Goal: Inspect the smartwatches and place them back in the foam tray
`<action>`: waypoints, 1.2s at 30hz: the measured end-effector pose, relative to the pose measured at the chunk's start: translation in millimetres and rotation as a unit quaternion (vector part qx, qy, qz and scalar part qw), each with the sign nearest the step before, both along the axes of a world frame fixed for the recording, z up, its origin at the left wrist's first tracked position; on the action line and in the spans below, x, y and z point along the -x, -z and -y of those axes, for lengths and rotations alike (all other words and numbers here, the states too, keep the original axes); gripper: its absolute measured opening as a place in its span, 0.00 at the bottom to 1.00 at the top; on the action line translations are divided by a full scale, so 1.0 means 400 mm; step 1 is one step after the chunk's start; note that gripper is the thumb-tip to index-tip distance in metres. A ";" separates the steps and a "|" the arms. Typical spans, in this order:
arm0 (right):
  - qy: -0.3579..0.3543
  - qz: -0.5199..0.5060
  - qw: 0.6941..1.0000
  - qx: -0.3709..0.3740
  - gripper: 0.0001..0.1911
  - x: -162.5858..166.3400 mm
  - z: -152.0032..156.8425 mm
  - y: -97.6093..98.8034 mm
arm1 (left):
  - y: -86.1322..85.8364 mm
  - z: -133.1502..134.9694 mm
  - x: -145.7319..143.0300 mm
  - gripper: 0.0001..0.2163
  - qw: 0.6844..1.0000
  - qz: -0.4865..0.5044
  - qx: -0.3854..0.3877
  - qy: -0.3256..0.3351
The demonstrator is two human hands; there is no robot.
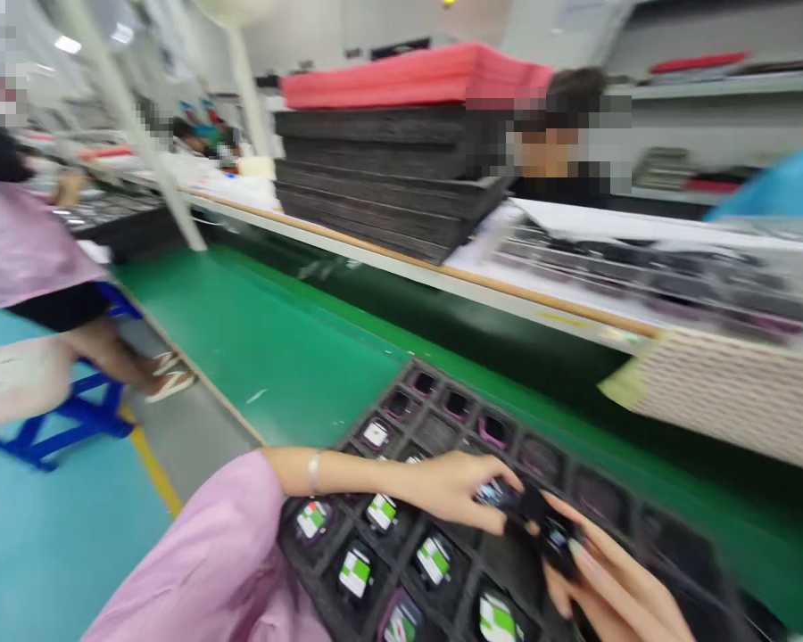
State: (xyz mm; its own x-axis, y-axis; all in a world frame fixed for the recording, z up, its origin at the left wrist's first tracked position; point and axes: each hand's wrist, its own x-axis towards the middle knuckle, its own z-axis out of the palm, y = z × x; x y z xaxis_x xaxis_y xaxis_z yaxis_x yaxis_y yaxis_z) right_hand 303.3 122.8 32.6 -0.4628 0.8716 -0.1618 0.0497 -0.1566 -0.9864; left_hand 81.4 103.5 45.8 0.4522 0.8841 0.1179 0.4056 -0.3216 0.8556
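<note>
My left hand (459, 490) reaches across a black foam tray (459, 544) and pinches a small dark watch-like device (496, 493) with a shiny face. Close beside it, my right hand (612, 575) grips a black smartwatch (557, 533) with its fingers and thumb. Dark strap-like parts lie between the two hands; blur hides whether they touch. Several tray pockets around my left forearm hold watch faces with green and white labels, such as this labelled watch (434, 559). Farther back are dark watch cases with purple edges, including a purple-edged case (492, 430).
Beyond the green surface (274, 348) runs a raised shelf (388, 267). It bears a tall stack of black foam trays (375, 178) topped with red foam (415, 78) and clear trays (642, 267) of parts. One person (562, 160) is behind it; another (33, 241) is at left.
</note>
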 end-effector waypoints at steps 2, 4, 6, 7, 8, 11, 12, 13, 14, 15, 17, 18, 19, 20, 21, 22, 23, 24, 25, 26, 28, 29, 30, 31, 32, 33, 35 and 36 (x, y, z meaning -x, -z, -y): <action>0.018 -0.046 0.997 0.057 0.24 -0.012 0.050 -0.015 | 0.001 0.015 -0.004 0.21 0.999 0.032 0.005 -0.019; 0.016 -0.095 0.992 0.082 0.25 -0.005 0.065 -0.022 | 0.008 0.022 -0.007 0.21 0.998 0.051 0.014 -0.025; 0.011 -0.120 0.989 0.088 0.25 0.000 0.060 -0.019 | 0.016 0.025 -0.009 0.21 0.997 0.068 0.021 -0.012; 0.010 -0.125 0.988 0.088 0.25 0.000 0.056 -0.016 | 0.020 0.026 -0.011 0.20 0.997 0.068 0.027 -0.008; 0.008 -0.128 0.988 0.088 0.24 -0.002 0.054 -0.012 | 0.023 0.028 -0.012 0.19 0.997 0.065 0.032 -0.004; 0.001 -0.132 0.987 0.087 0.24 -0.010 0.055 -0.003 | 0.024 0.035 -0.013 0.18 0.998 0.056 0.038 -0.008; -0.001 -0.133 0.987 0.085 0.24 -0.011 0.057 -0.002 | 0.022 0.036 -0.013 0.18 0.998 0.057 0.036 -0.013; -0.003 -0.133 0.988 0.082 0.24 -0.012 0.059 -0.001 | 0.021 0.037 -0.013 0.19 0.998 0.058 0.033 -0.018; -0.005 -0.132 0.988 0.080 0.24 -0.012 0.060 -0.001 | 0.019 0.037 -0.013 0.20 0.998 0.059 0.031 -0.022; -0.007 -0.131 0.988 0.078 0.24 -0.012 0.061 -0.001 | 0.017 0.036 -0.012 0.20 0.998 0.059 0.029 -0.022; -0.010 -0.129 0.989 0.076 0.23 -0.010 0.060 -0.002 | 0.016 0.034 -0.011 0.19 0.998 0.052 0.032 -0.019; -0.010 -0.128 0.989 0.076 0.23 -0.009 0.060 -0.003 | 0.016 0.034 -0.011 0.18 0.998 0.048 0.033 -0.018; -0.009 -0.128 0.989 0.075 0.22 -0.009 0.059 -0.003 | 0.016 0.033 -0.010 0.18 0.998 0.044 0.032 -0.020; -0.008 -0.128 0.989 0.074 0.22 -0.008 0.059 -0.004 | 0.016 0.033 -0.010 0.19 0.998 0.042 0.029 -0.025; -0.006 -0.128 0.989 0.073 0.22 -0.008 0.059 -0.005 | 0.017 0.033 -0.010 0.19 0.998 0.041 0.024 -0.030; -0.005 -0.127 0.989 0.071 0.22 -0.009 0.058 -0.005 | 0.017 0.034 -0.011 0.19 0.998 0.039 0.021 -0.032; -0.003 -0.125 0.990 0.070 0.22 -0.010 0.058 -0.006 | 0.017 0.035 -0.011 0.19 0.999 0.038 0.020 -0.033; -0.001 -0.123 0.990 0.069 0.23 -0.011 0.058 -0.007 | 0.016 0.035 -0.011 0.18 0.998 0.039 0.021 -0.034; 0.001 -0.123 0.990 0.068 0.23 -0.012 0.057 -0.008 | 0.015 0.036 -0.011 0.18 0.998 0.041 0.022 -0.033; 0.003 -0.123 0.990 0.067 0.23 -0.014 0.056 -0.010 | 0.014 0.037 -0.010 0.18 0.998 0.045 0.021 -0.035; 0.004 -0.129 0.990 0.066 0.23 -0.018 0.055 -0.012 | 0.011 0.038 -0.009 0.20 0.998 0.055 0.014 -0.039; 0.003 -0.132 0.989 0.065 0.23 -0.020 0.055 -0.014 | 0.010 0.038 -0.008 0.20 0.997 0.058 0.013 -0.039; 0.001 -0.133 0.989 0.065 0.23 -0.022 0.055 -0.015 | 0.009 0.038 -0.008 0.20 0.997 0.059 0.015 -0.038; -0.002 -0.134 0.989 0.065 0.23 -0.023 0.055 -0.016 | 0.009 0.038 -0.008 0.19 0.997 0.059 0.019 -0.038; -0.005 -0.135 0.988 0.067 0.23 -0.024 0.055 -0.016 | 0.011 0.038 -0.008 0.19 0.997 0.058 0.024 -0.038; -0.008 -0.138 0.988 0.071 0.23 -0.024 0.056 -0.017 | 0.014 0.038 -0.008 0.18 0.997 0.058 0.029 -0.041; -0.017 -0.145 0.986 0.080 0.24 -0.022 0.058 -0.017 | 0.023 0.037 -0.011 0.21 0.995 0.069 0.048 -0.045; -0.023 -0.149 0.985 0.085 0.25 -0.021 0.058 -0.017 | 0.029 0.036 -0.012 0.23 0.993 0.084 0.068 -0.043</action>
State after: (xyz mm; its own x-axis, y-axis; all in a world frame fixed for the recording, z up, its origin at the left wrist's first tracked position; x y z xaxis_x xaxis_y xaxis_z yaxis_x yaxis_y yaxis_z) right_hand 311.8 99.5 39.3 -0.5506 0.8203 -0.1549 -0.2264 -0.3254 -0.9181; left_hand 86.4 89.0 34.3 0.3590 0.9313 0.0621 0.2736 -0.1685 0.9470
